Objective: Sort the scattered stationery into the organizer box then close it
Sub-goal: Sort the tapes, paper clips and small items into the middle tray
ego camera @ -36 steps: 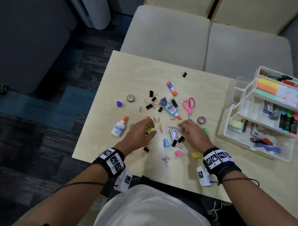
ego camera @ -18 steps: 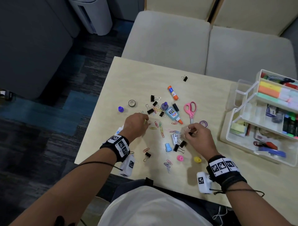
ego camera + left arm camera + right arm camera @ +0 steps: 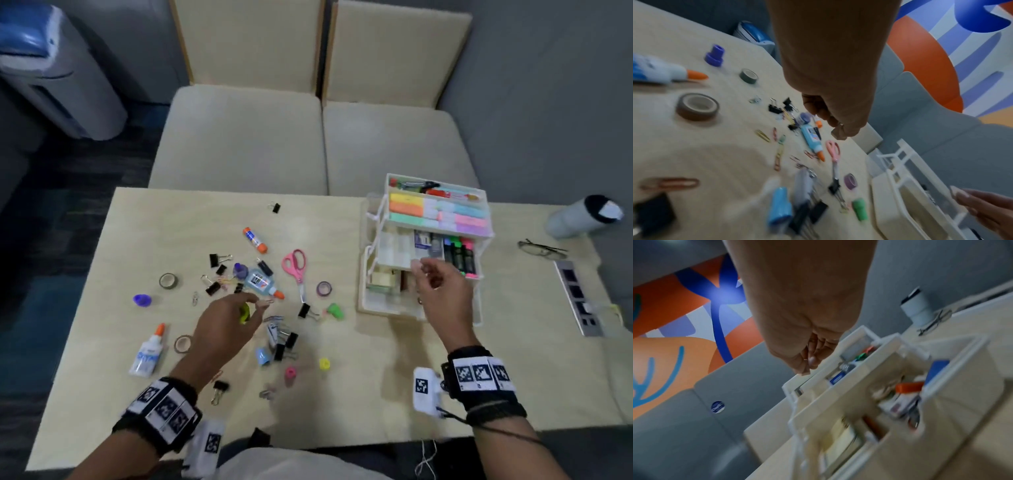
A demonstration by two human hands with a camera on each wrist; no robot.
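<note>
Nearest the camera, low in the head view, both wrists reach out over the desk (image 3: 342, 404). The left hand (image 3: 222, 329) hovers left of centre above the scatter, fingers curled round a small yellow-green piece (image 3: 245, 313). A second ago it was pressed down among the paper clips. Now it is lifted, so that piece looks ready to go across.

The bigger change is the right hand (image 3: 442, 294). It was picking among the binder clips (image 3: 284, 342) at the centre of the frame. It now hangs right of centre over the organizer box (image 3: 380, 308), thumb and forefinger drawn together. Whether they hold anything I cannot tell. My guess is that one small item is being delivered to the middle tier.

The box stands open, its three tiers stepped back. Much is still loose further out on the desk, including the pink scissors (image 3: 296, 267), tape rolls and glue, so closing is a long way off.

The left wrist view shows what the head view blurs: coloured paper clips (image 3: 780, 152) in a row beneath the hand. The right wrist view looks down into the box's compartments, where the curled fingers (image 3: 812, 360) hide their own tips.
</note>
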